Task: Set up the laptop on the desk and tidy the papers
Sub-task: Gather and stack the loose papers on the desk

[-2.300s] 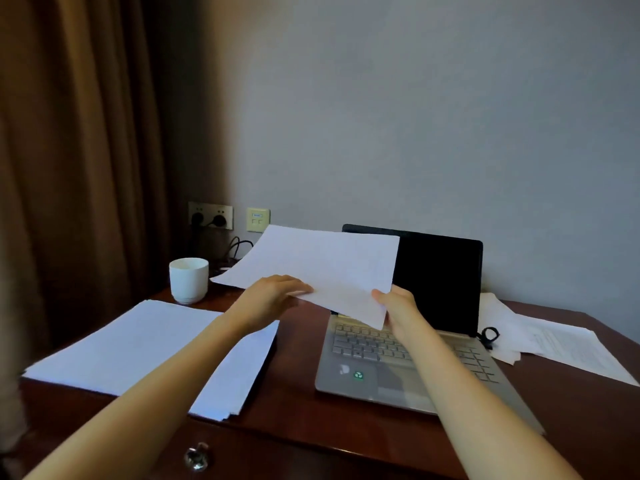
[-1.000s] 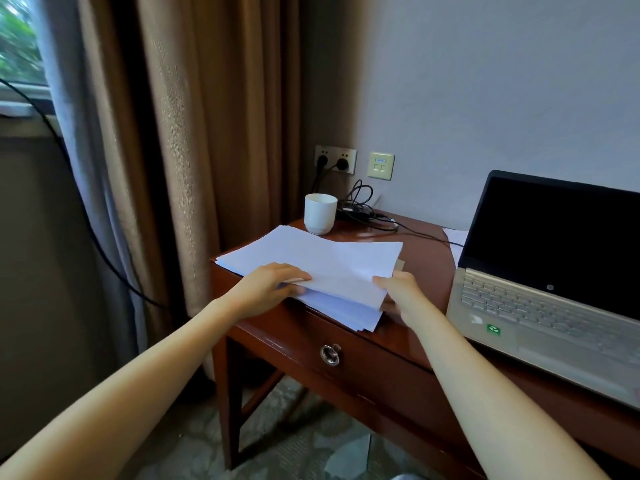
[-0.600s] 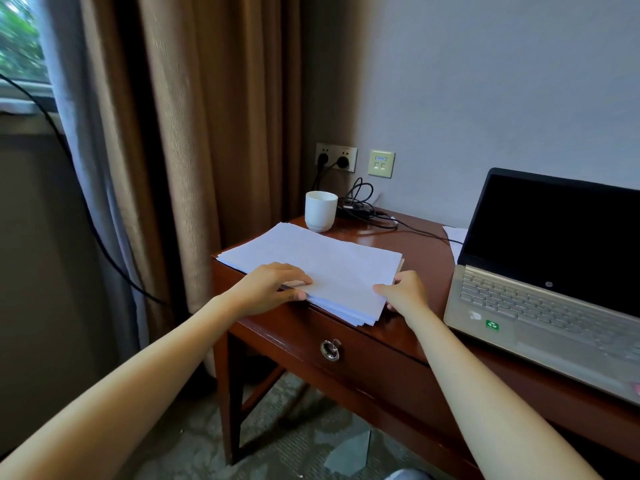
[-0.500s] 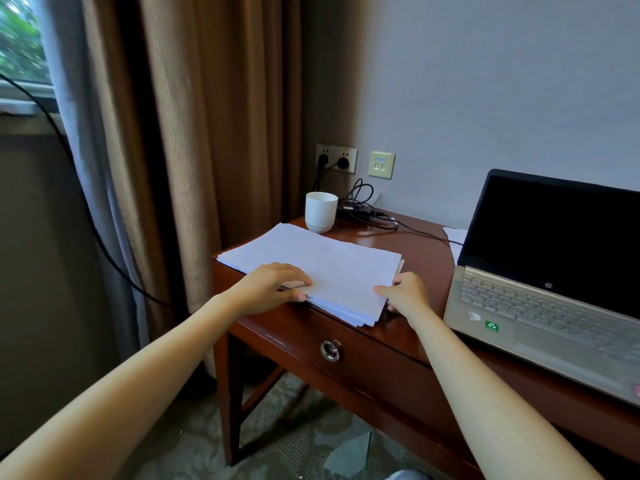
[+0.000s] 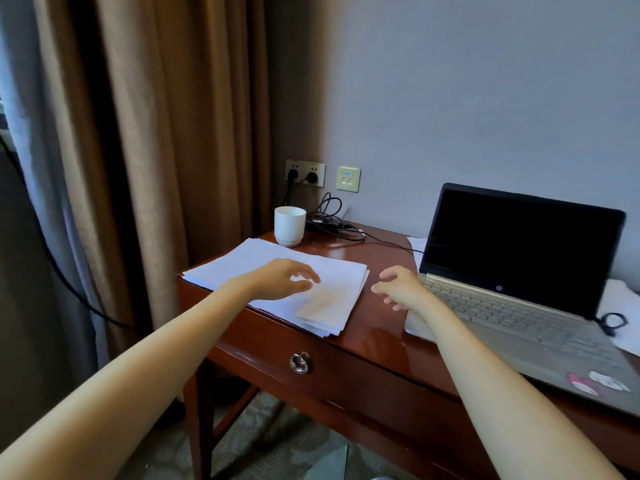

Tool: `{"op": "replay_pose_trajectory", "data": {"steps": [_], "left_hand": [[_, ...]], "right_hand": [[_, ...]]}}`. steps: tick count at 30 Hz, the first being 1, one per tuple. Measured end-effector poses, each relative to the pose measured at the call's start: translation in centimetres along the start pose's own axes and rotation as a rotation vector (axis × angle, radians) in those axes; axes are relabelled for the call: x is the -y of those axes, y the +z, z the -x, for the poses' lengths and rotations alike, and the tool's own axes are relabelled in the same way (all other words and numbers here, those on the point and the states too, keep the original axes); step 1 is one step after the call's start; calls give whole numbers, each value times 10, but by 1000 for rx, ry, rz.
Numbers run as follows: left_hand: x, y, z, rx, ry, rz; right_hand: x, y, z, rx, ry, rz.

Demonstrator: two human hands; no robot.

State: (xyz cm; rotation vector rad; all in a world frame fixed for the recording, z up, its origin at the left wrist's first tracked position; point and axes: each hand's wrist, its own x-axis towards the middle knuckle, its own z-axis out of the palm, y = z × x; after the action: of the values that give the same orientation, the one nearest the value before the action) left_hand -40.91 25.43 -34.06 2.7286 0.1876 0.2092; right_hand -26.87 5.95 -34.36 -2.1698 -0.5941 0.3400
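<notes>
Both hands have come off the paper stack [image 5: 341, 299] they were squaring up half a second ago, and the sheets now lie flat and unheld at the left end of the wooden desk [image 5: 375, 332], their near corner just over the front edge above the drawer pull [image 5: 299, 362]. The left hand [image 5: 282, 279] hovers low over the middle of the stack, fingers loosely spread and slightly curled, gripping nothing; a soft shadow falls on the paper beneath it, and whether any fingertip still brushes the top sheet cannot be told. The right hand [image 5: 401, 289], which had been pinching the stack's right corner, has moved right and now hangs over the bare wood between the papers and the laptop [image 5: 519, 282], its fingers relaxed and apart, empty. The laptop stands open on the right half of the desk with a dark screen, its front left corner partly hidden behind the right wrist. More loose papers [image 5: 620, 306] lie just beyond its right side, with a small black loop [image 5: 613, 320] on them, and another sheet [image 5: 417, 244] shows behind its left edge. A white cup [image 5: 290, 225] stands upright just behind the stack, beside a tangle of black cables [image 5: 332, 220] running up to the wall sockets [image 5: 304, 172]. Brown curtains [image 5: 173, 133] hang at left.
</notes>
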Motion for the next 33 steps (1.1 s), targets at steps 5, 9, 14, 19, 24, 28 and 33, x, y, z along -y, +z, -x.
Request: {"op": "replay_pose_trajectory", "data": {"steps": [5,9,14,19,24,28,33], "left_hand": [[-41,15,-27,29,99,47],[-83,29,-48,46,175,20],[-130,52,-73,86,245,-2],[-174,71,-96,140,332,24],[-223,94,-116,190,439,31],[-264,115,-129,198,514,30],[-310,136,-134,234,598,26]], "right_hand": [[-14,-38,5,-23,-35,53],[-37,-71,12,-106,-27,95],[-71,-108,25,-207,49,106],[-103,-145,44,-281,115,120],[-135,-181,74,-290,195,173],[-164,-209,96,-375,272,161],[-192,-240,123,-438,344,164]]}}
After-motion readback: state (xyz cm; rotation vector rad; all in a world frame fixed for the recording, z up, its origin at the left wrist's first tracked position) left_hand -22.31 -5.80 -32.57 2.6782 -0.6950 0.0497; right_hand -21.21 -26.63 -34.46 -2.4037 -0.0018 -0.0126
